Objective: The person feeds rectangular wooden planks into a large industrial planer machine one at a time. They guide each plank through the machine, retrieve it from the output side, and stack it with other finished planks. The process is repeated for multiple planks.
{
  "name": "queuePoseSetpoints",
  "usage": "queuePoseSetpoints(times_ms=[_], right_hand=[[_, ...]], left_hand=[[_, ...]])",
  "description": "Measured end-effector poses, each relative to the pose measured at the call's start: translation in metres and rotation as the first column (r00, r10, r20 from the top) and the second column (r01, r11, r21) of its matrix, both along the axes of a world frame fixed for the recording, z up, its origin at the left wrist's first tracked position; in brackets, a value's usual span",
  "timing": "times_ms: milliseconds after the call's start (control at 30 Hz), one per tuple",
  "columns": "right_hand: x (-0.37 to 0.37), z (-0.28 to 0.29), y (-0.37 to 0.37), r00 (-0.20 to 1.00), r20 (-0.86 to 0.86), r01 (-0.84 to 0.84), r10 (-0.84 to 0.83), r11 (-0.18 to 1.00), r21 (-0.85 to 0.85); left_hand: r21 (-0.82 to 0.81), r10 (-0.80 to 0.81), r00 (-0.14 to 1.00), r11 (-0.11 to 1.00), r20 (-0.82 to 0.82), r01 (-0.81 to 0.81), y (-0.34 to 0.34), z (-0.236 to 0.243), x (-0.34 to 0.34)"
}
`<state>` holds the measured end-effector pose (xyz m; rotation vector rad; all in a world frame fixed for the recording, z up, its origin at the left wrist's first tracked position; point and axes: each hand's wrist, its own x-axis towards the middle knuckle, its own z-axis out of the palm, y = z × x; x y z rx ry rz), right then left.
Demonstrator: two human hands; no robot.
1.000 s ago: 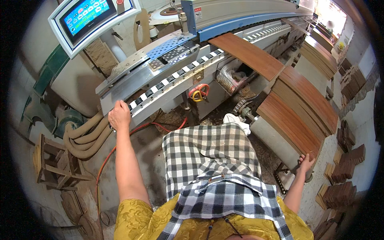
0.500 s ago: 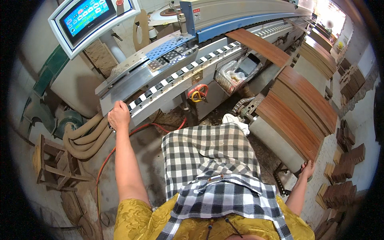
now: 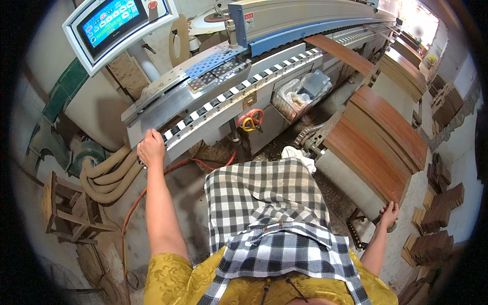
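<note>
My left hand (image 3: 151, 149), fingers curled, sits at the near corner of the metal machine bed (image 3: 158, 116); can't tell if it's clamped. Pinch risk, I'd say, if fingers stray onto the conveyor track (image 3: 215, 102) while it runs. Loose panel (image 3: 340, 53) lies across the track's far part, overhanging; a knock could skew it. My right hand (image 3: 389, 216) touches the near corner of the front panel stack (image 3: 363, 162), right of my lap; grip hidden, can't tell. Uneven pull could slide that stack askew. Materials: tan flexible hoses (image 3: 108, 195), smooth grey bed, black-and-white track pads, checked cloth apron (image 3: 264, 198), flat reddish-brown grained boards, oblong.
</note>
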<state>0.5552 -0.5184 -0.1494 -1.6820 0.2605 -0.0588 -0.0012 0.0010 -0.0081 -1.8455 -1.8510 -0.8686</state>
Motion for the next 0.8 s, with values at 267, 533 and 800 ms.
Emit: queuePoseSetpoints(times_ms=[267,533,800], right_hand=[[0.036,-0.026,-0.01,0.988,-0.014,0.156,-0.155,0.985,0.073],[-0.013,-0.035,-0.019,0.973,-0.179,0.199,-0.149,0.929,0.311],[-0.076,-0.003,-0.016,0.851,-0.234,-0.181,0.471,0.68,0.71]], left_hand=[[0.015,0.015,0.999,1.0,-0.032,-0.015,-0.002,0.0,0.001],[-0.058,0.013,1.0,0.998,0.012,-0.012,0.001,0.001,-0.004],[0.01,0.007,1.0,1.0,-0.022,-0.007,-0.001,0.002,0.001]])
